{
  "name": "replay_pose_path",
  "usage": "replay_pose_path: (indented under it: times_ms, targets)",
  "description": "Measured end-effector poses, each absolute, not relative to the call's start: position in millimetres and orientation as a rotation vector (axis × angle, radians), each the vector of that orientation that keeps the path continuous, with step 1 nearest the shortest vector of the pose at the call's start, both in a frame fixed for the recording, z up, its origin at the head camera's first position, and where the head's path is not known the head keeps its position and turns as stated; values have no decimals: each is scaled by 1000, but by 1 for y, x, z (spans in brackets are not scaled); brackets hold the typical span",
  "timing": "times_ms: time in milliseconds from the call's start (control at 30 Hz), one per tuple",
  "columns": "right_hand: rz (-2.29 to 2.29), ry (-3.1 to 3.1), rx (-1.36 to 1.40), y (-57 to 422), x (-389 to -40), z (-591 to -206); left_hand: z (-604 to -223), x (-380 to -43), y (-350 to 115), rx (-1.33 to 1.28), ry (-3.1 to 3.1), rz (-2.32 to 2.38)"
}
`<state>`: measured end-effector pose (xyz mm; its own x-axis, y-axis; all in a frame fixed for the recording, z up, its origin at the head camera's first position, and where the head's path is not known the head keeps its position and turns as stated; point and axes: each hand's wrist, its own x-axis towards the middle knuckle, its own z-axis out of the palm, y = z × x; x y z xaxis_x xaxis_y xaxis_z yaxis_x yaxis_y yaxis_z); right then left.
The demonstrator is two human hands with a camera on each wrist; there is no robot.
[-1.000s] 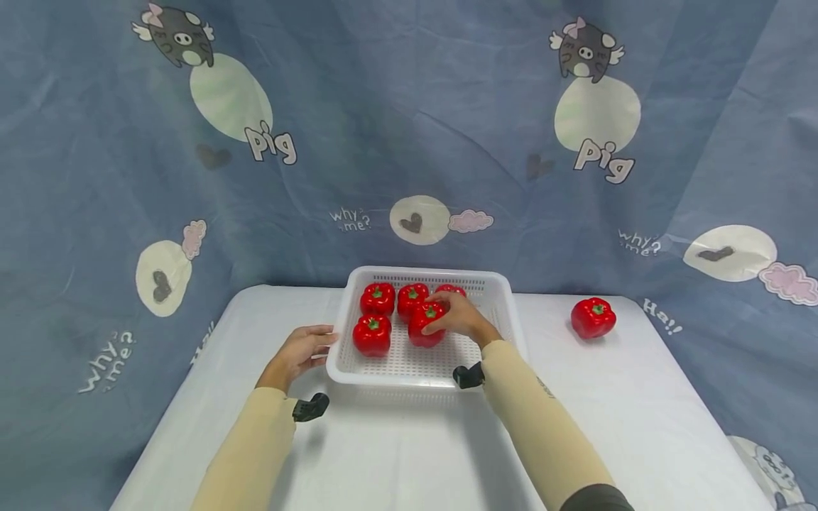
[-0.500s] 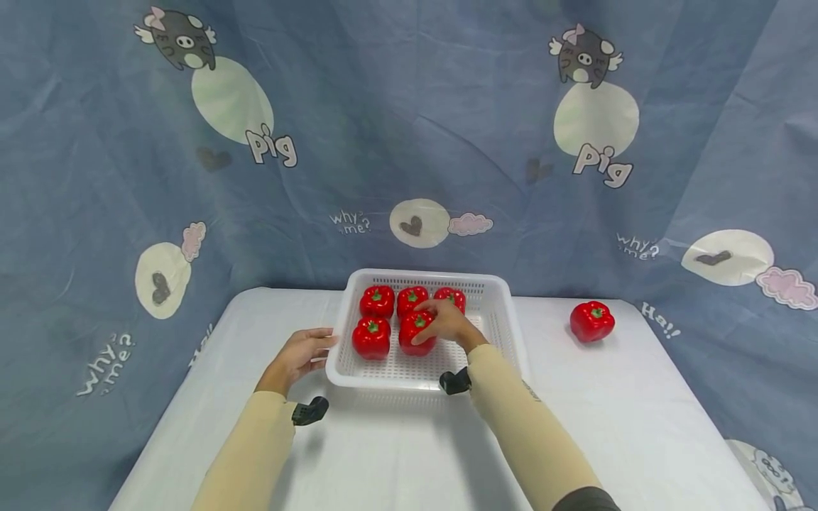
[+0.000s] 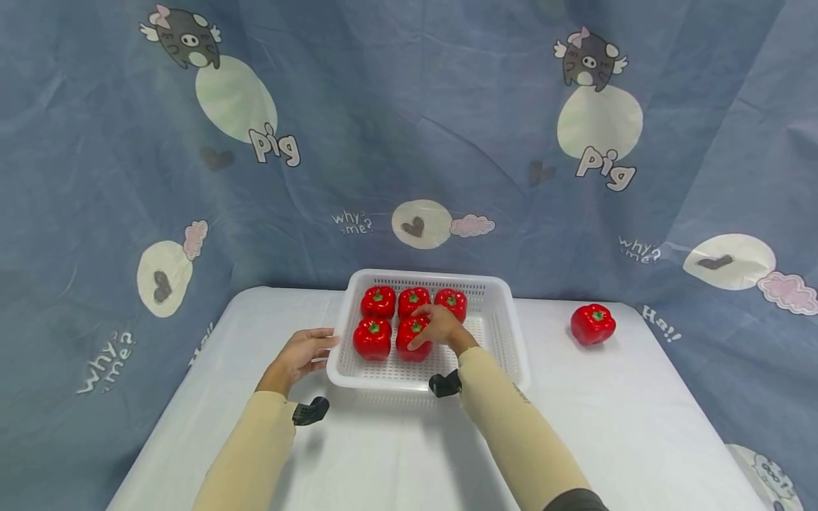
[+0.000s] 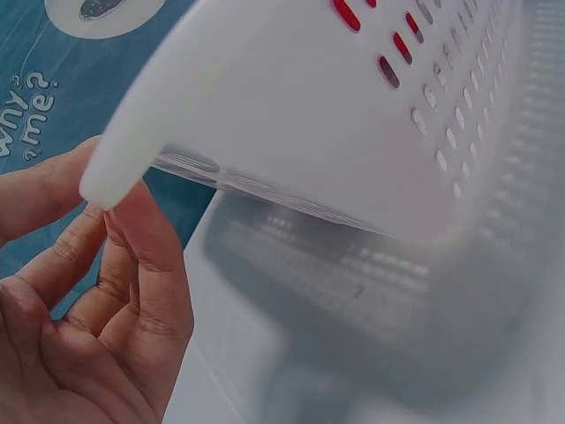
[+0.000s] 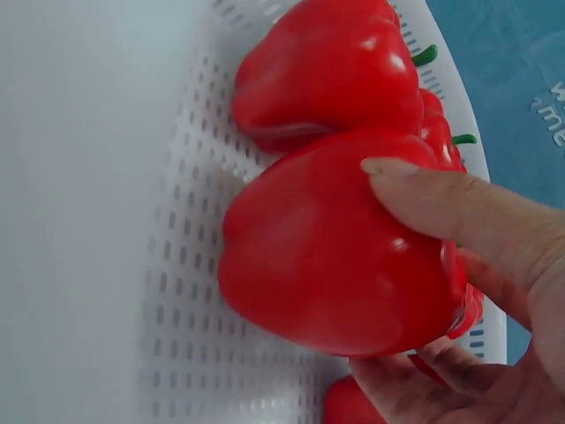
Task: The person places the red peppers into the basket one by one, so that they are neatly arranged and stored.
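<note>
A white perforated plastic basket [image 3: 487, 333] stands at the back of the table with several red bell peppers inside. My right hand [image 3: 442, 329] grips one red bell pepper [image 3: 409, 349] in the front row, its thumb on one side and fingers round the other in the right wrist view. Immediately left of it sits another bell pepper [image 3: 372, 341]; three more line the back row, among them the rightmost one [image 3: 452, 301]. At the basket's left rim [image 4: 115, 177], my left hand [image 3: 305, 356] pinches the edge between thumb and fingers.
One more red bell pepper [image 3: 593, 324] lies on the white table [image 3: 575, 397], well right of the basket. A blue patterned cloth [image 3: 358, 128] hangs right behind the table's back edge.
My right hand has moved left and slightly toward me with its bell pepper, bringing it beside the front left one. The left hand stays on the rim.
</note>
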<state>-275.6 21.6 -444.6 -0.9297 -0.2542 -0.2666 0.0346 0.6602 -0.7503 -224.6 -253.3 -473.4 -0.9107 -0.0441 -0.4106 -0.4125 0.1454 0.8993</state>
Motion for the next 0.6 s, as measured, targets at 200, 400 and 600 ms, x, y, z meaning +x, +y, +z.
replay_pose_path:
  times_ms: [200, 400, 600]
  targets:
    - [-1157, 2515, -187, 21, -274, -449, -474, -225, -252, -443, 2137, 1824]
    - [-1179, 2507, -192, 20, -275, -451, -473, -224, -252, -449, 2138, 1818]
    - [-1234, 2472, -187, 21, -275, -449, -473, -224, -253, -451, 2135, 1825]
